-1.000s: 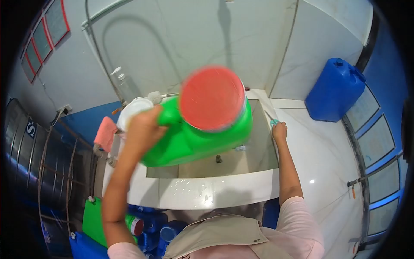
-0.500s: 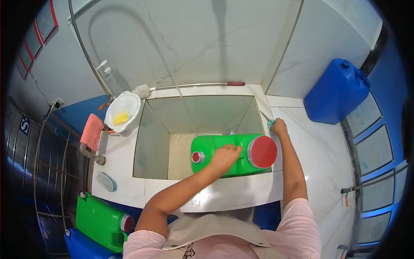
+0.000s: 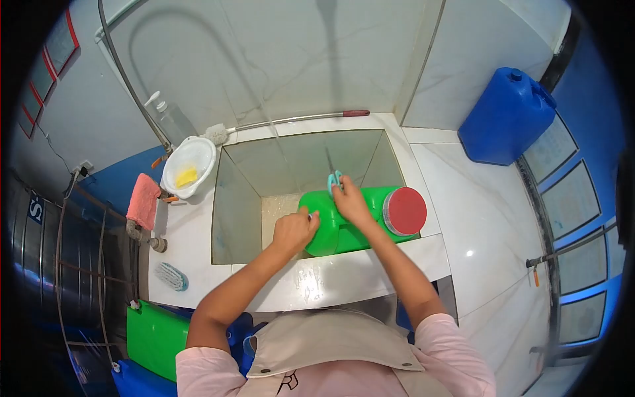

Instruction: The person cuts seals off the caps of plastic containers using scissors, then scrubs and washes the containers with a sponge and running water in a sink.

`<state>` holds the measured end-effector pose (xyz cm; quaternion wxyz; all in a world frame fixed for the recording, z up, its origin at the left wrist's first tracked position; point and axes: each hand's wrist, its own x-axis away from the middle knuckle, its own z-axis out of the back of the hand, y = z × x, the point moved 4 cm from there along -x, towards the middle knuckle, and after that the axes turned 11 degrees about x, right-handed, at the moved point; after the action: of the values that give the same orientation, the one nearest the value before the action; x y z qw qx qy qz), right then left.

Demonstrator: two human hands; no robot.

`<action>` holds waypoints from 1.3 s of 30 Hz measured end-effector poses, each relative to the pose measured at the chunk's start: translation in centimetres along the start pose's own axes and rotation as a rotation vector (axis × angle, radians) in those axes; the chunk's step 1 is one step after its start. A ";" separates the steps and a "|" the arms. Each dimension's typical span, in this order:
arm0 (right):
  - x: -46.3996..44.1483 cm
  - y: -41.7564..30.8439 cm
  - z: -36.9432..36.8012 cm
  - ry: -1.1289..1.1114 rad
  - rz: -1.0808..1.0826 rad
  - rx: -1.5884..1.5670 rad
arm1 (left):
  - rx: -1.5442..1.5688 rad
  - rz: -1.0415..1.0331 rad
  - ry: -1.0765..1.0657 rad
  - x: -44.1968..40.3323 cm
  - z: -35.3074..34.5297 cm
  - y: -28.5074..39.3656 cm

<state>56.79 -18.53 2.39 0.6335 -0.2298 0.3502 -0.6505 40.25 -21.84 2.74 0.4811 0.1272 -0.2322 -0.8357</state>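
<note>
A green jug [image 3: 370, 243] with a large red lid [image 3: 405, 211] lies on its side across the sink's front right edge. My left hand [image 3: 296, 229] is closed at its left end, over the spot of the small cap, which the fingers hide. My right hand [image 3: 351, 200] grips the turquoise handles of a pair of scissors [image 3: 335, 180] above the jug, the blades pointing up and away toward the back of the sink [image 3: 239, 228].
A white basin [image 3: 202, 152] with a yellow sponge [image 3: 186, 176], a pump bottle [image 3: 174, 122] and a long-handled brush [image 3: 299, 120] line the counter's back left. A scrub brush [image 3: 171, 276] lies front left. A blue jug [image 3: 507, 119] stands at the right.
The green jug has come down from the air onto the sink edge. My left hand has shifted from its handle to its left end. My right hand has brought the scissors left over the jug.
</note>
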 end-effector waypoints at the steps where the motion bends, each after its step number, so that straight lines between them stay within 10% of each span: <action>1: 0.4 -0.3 -0.3 0.004 0.000 0.000 | 0.085 0.177 -0.002 0.4 0.2 -0.6; 5: 1.0 -1.0 0.4 0.177 0.008 0.145 | 0.240 0.220 -0.185 2.7 1.6 -0.7; 7: 1.1 -0.5 0.3 0.183 -0.020 0.143 | 0.328 0.029 0.159 3.3 3.6 0.7; 11: 1.1 -0.9 0.2 0.147 -0.035 0.200 | 0.407 -0.246 0.171 2.8 1.5 0.5; 14: 1.2 -0.9 0.3 0.159 -0.028 0.220 | 0.370 -0.150 0.044 1.1 2.2 -0.2; 16: 1.4 -1.2 0.3 0.147 -0.020 0.238 | 0.261 0.389 -0.301 0.5 2.2 -1.2; 20: 1.1 -1.3 0.7 0.144 -0.046 0.235 | 0.223 0.376 -0.268 1.6 3.4 -0.7; 23: 1.1 -0.9 0.4 0.130 -0.078 0.220 | 0.366 -0.435 0.181 2.2 3.5 0.6; 26: 1.0 -1.0 0.4 0.143 -0.082 0.203 | 0.370 -0.311 0.025 0.5 3.2 -0.2; 28: 1.1 -1.0 0.5 0.159 -0.071 0.197 | 0.382 0.365 -0.285 0.3 3.1 -0.9; 32: 1.0 -0.8 0.4 0.159 -0.079 0.186 | 0.282 0.323 -0.215 1.2 2.9 -0.5; 34: 1.1 -0.8 0.4 0.169 -0.074 0.177 | 0.215 -0.526 0.205 2.3 3.3 1.5; 38: 0.9 -1.0 0.5 0.166 -0.068 0.172 | 0.470 -0.269 0.078 1.2 3.5 0.4; 39: 0.8 -0.5 0.3 0.169 -0.054 0.156 | 0.644 0.090 -0.012 0.8 4.1 -0.1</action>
<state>56.64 -19.42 2.84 0.5999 -0.1336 0.3444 -0.7097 37.96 -21.42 6.24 0.4514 0.2575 -0.4929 -0.6979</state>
